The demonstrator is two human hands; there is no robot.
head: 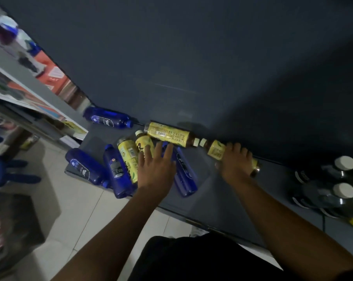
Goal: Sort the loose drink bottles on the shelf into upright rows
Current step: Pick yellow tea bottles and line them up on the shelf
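Loose bottles lie on their sides on a dark shelf (222, 191). Several blue bottles are scattered: one at the back (108, 118), two at the left edge (84, 169) (117, 171), one under my left hand (184, 175). Yellow-labelled tea bottles lie among them: one along the back wall (169, 135), two near the middle (129, 157) (144, 145). My right hand (235, 163) is shut on another yellow tea bottle (217, 151) lying by the back wall. My left hand (157, 165) hovers spread over the yellow and blue bottles, holding nothing.
Dark bottles with white caps (333, 179) stand upright at the right end of the shelf. A dark back wall (212, 67) rises behind. Another shelving unit with goods (29, 94) stands at the left. Pale floor tiles (80, 209) lie below.
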